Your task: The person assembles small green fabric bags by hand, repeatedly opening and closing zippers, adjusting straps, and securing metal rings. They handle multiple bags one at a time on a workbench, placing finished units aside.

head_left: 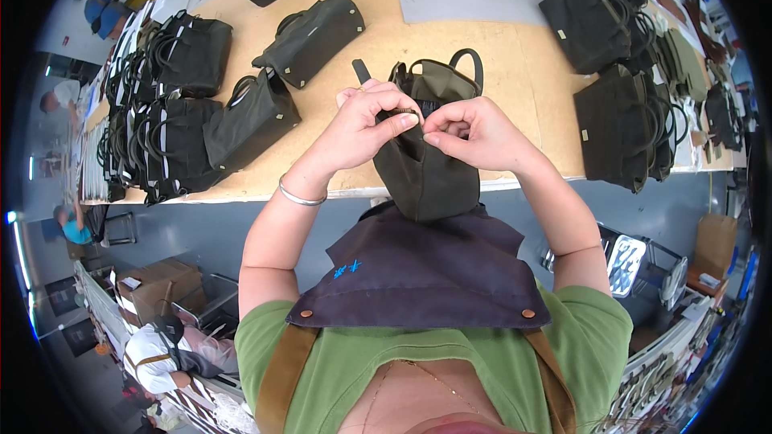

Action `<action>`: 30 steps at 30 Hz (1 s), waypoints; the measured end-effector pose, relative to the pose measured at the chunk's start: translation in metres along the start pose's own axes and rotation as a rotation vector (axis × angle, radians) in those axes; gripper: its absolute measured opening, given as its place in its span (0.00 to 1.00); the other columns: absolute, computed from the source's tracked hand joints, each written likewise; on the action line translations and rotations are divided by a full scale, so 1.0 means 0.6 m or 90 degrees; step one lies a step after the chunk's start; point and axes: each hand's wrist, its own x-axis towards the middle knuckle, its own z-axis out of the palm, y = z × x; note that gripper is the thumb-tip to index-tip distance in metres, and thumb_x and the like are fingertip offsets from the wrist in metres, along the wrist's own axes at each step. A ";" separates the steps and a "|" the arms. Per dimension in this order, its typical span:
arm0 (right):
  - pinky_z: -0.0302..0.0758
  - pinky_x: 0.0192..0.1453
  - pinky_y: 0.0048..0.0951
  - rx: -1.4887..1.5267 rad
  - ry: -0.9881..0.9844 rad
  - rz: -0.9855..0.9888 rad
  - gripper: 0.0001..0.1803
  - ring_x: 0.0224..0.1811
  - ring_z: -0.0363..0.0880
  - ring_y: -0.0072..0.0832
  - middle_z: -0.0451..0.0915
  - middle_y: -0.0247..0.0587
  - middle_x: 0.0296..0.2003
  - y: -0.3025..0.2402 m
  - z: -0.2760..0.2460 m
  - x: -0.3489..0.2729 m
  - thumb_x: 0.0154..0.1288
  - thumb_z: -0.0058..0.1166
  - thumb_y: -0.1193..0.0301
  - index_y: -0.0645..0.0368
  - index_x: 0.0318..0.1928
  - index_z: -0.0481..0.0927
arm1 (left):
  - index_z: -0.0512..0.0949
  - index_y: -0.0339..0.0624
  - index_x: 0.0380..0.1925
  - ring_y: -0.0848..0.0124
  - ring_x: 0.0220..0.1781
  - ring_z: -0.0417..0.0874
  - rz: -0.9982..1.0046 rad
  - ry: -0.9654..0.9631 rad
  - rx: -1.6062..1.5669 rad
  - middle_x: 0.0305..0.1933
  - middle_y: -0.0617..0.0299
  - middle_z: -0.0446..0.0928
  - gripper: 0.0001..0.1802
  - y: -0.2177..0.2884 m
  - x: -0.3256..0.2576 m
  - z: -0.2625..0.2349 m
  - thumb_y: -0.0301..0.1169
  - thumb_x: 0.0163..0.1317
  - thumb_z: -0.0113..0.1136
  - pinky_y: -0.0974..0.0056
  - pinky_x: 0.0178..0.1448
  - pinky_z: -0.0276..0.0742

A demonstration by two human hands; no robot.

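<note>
Dark canvas everywhere on the tan table [498, 72]. Far left: stacked bags [173, 112] with looped handles and pale stripes, piled along the table's left edge. Just right of them, two loose bags [310, 36] lying flat, tilted, each with a small pale tag. Centre: olive bag [422, 157] held upright over the near table edge, above a dark apron [410, 273], one strap sticking up at left, a curved handle at right. Left hand [366, 124], silver bangle [299, 197] at the wrist, curled at the bag's top rim, thumb and fingertips pinched shut on the rim fabric. Right hand [474, 133] just beside it, nearly touching, thumb and forefinger likewise pinched closed on the same rim; what sits between the fingertips too small to tell. Right: more dark bags [623, 133] standing in a row near the table's right edge, handles bunched together. Below the table, at lower left, cardboard boxes [157, 285] and a seated person [165, 358] in white.
</note>
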 end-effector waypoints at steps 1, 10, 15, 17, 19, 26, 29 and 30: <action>0.69 0.29 0.17 0.002 0.006 0.000 0.04 0.25 0.72 0.10 0.81 0.28 0.26 0.002 -0.001 0.001 0.62 0.59 0.75 0.63 0.36 0.82 | 0.83 0.42 0.32 0.71 0.34 0.70 0.001 -0.007 -0.002 0.26 0.66 0.76 0.04 -0.001 0.002 -0.002 0.28 0.58 0.64 0.65 0.44 0.66; 0.70 0.30 0.17 -0.036 0.035 -0.008 0.04 0.26 0.71 0.10 0.78 0.27 0.25 0.019 -0.009 -0.005 0.63 0.58 0.77 0.64 0.38 0.81 | 0.83 0.44 0.33 0.70 0.36 0.73 -0.076 -0.017 0.049 0.26 0.66 0.76 0.05 0.012 0.021 0.007 0.31 0.59 0.63 0.63 0.47 0.61; 0.73 0.33 0.18 -0.095 0.012 -0.064 0.05 0.27 0.75 0.13 0.80 0.31 0.30 0.009 -0.021 -0.009 0.62 0.58 0.79 0.65 0.39 0.80 | 0.83 0.50 0.32 0.71 0.41 0.70 -0.070 -0.031 0.078 0.27 0.68 0.73 0.05 0.005 0.021 0.013 0.35 0.62 0.60 0.61 0.51 0.53; 0.74 0.34 0.18 -0.113 0.008 -0.058 0.06 0.28 0.76 0.14 0.81 0.33 0.31 0.007 -0.022 -0.008 0.61 0.58 0.80 0.66 0.39 0.80 | 0.83 0.51 0.32 0.71 0.42 0.69 -0.068 -0.067 0.068 0.28 0.69 0.72 0.05 -0.002 0.020 0.005 0.36 0.62 0.60 0.60 0.52 0.51; 0.74 0.34 0.19 -0.119 0.004 -0.048 0.06 0.29 0.78 0.15 0.82 0.35 0.32 0.003 -0.021 -0.006 0.60 0.59 0.80 0.66 0.39 0.80 | 0.83 0.51 0.32 0.72 0.42 0.68 -0.069 -0.094 0.101 0.27 0.69 0.71 0.04 0.001 0.017 -0.001 0.34 0.62 0.60 0.60 0.52 0.51; 0.75 0.34 0.23 -0.146 -0.015 -0.001 0.10 0.31 0.80 0.18 0.82 0.34 0.33 -0.008 -0.017 -0.004 0.56 0.64 0.77 0.63 0.39 0.81 | 0.82 0.52 0.32 0.69 0.43 0.67 -0.025 -0.071 0.138 0.29 0.68 0.69 0.02 0.006 0.000 0.006 0.31 0.59 0.61 0.60 0.52 0.50; 0.77 0.38 0.29 -0.377 0.005 -0.169 0.16 0.35 0.81 0.28 0.81 0.35 0.34 -0.030 -0.032 0.000 0.47 0.70 0.72 0.60 0.39 0.81 | 0.81 0.52 0.32 0.68 0.43 0.67 -0.014 -0.079 0.126 0.31 0.68 0.70 0.01 0.006 -0.003 0.007 0.31 0.60 0.61 0.60 0.52 0.50; 0.77 0.40 0.31 -0.488 0.018 -0.254 0.19 0.37 0.82 0.32 0.81 0.36 0.35 -0.035 -0.043 0.005 0.44 0.72 0.71 0.59 0.38 0.82 | 0.81 0.51 0.32 0.69 0.43 0.67 -0.015 -0.082 0.120 0.31 0.68 0.70 0.01 0.007 -0.003 0.007 0.31 0.60 0.61 0.60 0.52 0.50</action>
